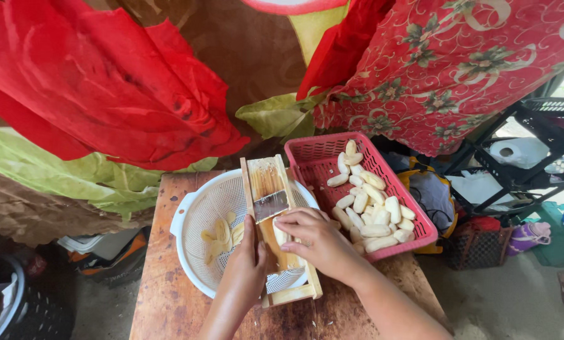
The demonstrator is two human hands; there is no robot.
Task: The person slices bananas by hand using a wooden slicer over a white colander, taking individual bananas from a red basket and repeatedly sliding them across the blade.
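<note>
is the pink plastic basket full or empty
Partly full: peeled pale bananas cover much of the pink plastic basket, its far-left end bare.

one slicer (pixel 270 189), one colander (pixel 197 220), one basket (pixel 313 154)

It was soft daylight, bright but not harsh. The most light came in from the right, and the white roll (pixel 518 151) on the black rack (pixel 534 170) looked washed out there. My hands made only faint shadows on the wooden table (pixel 169 302). The bottom left corner was dark. The picture was sharp in the middle and bent at the edges
</note>
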